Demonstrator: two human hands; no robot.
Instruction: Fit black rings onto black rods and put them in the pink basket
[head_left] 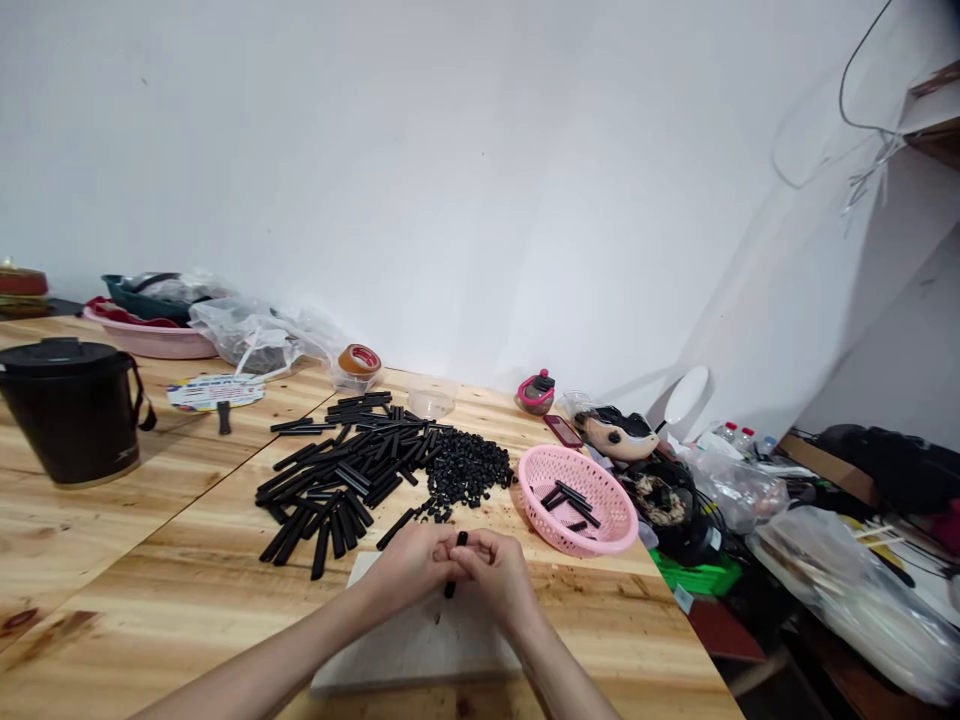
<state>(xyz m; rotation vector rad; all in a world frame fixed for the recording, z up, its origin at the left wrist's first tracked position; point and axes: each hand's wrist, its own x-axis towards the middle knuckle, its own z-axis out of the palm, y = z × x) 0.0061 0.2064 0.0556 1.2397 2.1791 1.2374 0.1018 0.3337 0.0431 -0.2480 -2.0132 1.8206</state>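
Observation:
My left hand [411, 565] and my right hand [496, 572] meet over a white sheet [420, 645] on the wooden table [150, 580]. Both are closed together around a short black tube [455, 565] held nearly upright between the fingers. Just beyond them lies a pile of long black tubes [337, 480] and a heap of small black caps [465, 470]. A pink basket [577, 498] to the right of my hands holds several black tubes.
A black bucket with a lid [71, 408] stands at the left. Plastic bags [255, 335], a tape roll [359, 360] and a clear cup [430, 402] sit by the wall. The table's right edge drops to clutter of bags and bottles [750, 480].

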